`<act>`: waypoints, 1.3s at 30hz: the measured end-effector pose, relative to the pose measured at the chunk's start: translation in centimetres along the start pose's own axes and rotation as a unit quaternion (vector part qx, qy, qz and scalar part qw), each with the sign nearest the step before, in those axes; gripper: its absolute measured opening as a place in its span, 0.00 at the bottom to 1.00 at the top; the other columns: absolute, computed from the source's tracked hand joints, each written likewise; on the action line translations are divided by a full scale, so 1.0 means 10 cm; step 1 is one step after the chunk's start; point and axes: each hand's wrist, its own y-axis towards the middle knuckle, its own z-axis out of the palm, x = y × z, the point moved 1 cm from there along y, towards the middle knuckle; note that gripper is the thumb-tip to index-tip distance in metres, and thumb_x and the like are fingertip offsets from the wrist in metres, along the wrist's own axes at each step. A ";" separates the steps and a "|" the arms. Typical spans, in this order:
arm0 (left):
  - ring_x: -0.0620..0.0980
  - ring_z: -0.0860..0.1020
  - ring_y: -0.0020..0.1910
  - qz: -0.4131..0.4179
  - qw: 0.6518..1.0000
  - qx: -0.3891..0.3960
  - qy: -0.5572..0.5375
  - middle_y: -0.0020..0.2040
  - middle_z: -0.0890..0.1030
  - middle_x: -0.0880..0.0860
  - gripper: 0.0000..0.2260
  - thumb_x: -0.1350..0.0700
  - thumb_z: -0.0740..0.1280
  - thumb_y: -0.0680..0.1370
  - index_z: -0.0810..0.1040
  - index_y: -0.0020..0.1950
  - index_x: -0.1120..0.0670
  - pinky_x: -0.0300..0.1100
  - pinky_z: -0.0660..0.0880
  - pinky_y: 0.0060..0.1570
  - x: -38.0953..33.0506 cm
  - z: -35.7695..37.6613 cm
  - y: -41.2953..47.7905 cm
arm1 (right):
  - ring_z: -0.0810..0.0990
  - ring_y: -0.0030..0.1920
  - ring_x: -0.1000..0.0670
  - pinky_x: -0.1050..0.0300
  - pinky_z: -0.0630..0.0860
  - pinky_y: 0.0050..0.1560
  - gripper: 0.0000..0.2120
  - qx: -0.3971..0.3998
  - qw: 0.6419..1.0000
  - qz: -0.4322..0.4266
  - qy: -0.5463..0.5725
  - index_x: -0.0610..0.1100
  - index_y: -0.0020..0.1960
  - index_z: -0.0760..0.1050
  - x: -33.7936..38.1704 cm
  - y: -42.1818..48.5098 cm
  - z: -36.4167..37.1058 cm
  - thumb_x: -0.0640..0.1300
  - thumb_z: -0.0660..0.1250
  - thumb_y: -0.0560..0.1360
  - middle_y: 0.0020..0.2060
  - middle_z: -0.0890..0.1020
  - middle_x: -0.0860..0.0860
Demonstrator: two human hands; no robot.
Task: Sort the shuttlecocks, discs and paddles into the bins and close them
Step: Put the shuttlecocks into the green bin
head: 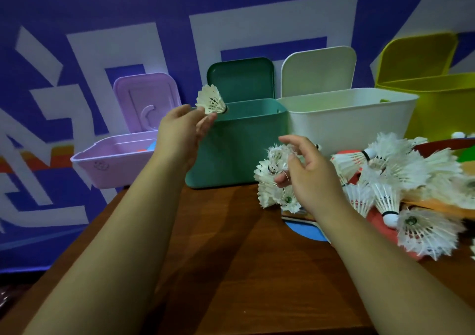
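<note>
The brown counter (231, 270) carries everything, and two bare forearms reach over it. The right hand (308, 177) hovers at a cluster (270, 180) of white shuttlecocks at the left end of the pile (401, 177). Its grip is half open, fingers curved over the feathers and thumb touching them; I cannot tell whether it pinches one. The pile lies to the right on red pieces (374, 217), and a blue round-edged piece (305, 230) shows under the cluster; paddle or disc, I cannot tell. Farther on, the left hand (180, 131) is raised, its grip narrow on one shuttlecock (212, 100). It pinches it at the fingertips, cork end toward the green bin (239, 149), just above that bin's near left rim. Four bins stand in a row at the back, lids up: the lilac bin (113, 165) at the left with something blue and orange inside, the green one, the white bin (347, 121) just beside it, and the yellow bin (442, 111) at the right edge. Behind them is a blue wall (77, 5) with white shapes.
</note>
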 end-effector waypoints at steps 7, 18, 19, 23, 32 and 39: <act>0.46 0.80 0.58 0.219 0.926 -0.055 0.303 0.64 0.77 0.49 0.19 0.62 0.64 0.81 0.71 0.70 0.48 0.50 0.80 0.59 0.56 -0.20 -0.01 | 0.84 0.33 0.59 0.66 0.68 0.24 0.17 -0.009 1.000 -0.005 -0.002 0.64 0.66 0.75 -0.01 0.02 -0.01 0.43 0.57 0.88 0.39 0.87 0.49; 0.43 0.77 0.53 0.198 0.810 0.194 0.517 0.59 0.78 0.45 0.12 0.54 0.67 0.82 0.78 0.66 0.49 0.45 0.76 0.59 1.26 -0.20 -0.20 | 0.83 0.36 0.49 0.43 0.81 0.35 0.11 -0.091 0.996 -0.023 0.004 0.64 0.56 0.80 -0.06 0.12 0.06 0.49 0.63 0.85 0.42 0.83 0.57; 0.43 0.77 0.54 0.188 0.806 0.208 0.521 0.59 0.78 0.44 0.12 0.51 0.67 0.83 0.78 0.67 0.48 0.45 0.76 0.59 1.28 -0.17 -0.20 | 0.82 0.35 0.46 0.46 0.78 0.32 0.11 -0.096 0.995 -0.026 0.002 0.64 0.56 0.80 -0.03 0.14 0.05 0.48 0.63 0.85 0.39 0.83 0.55; 0.41 0.78 0.53 0.176 0.803 0.224 0.523 0.57 0.79 0.40 0.12 0.47 0.66 0.84 0.77 0.67 0.46 0.44 0.77 0.57 1.32 -0.15 -0.20 | 0.77 0.32 0.46 0.53 0.73 0.29 0.14 -0.110 0.992 -0.055 -0.013 0.62 0.58 0.82 0.15 0.38 0.04 0.46 0.63 0.84 0.38 0.83 0.59; 0.40 0.80 0.47 0.106 0.859 0.221 0.449 0.49 0.83 0.42 0.14 0.48 0.73 0.80 0.79 0.64 0.45 0.40 0.79 0.52 1.32 -0.17 -0.22 | 0.84 0.35 0.54 0.54 0.80 0.40 0.18 -0.145 0.985 -0.043 0.087 0.56 0.58 0.83 0.52 1.26 0.21 0.38 0.59 0.82 0.51 0.86 0.52; 0.43 0.81 0.44 0.103 0.901 0.196 0.374 0.46 0.83 0.45 0.08 0.53 0.75 0.79 0.81 0.56 0.43 0.40 0.80 0.50 1.28 -0.19 -0.20 | 0.89 0.41 0.52 0.50 0.86 0.45 0.24 -0.068 0.997 0.026 0.010 0.55 0.65 0.81 0.40 1.49 0.26 0.36 0.55 0.81 0.64 0.80 0.51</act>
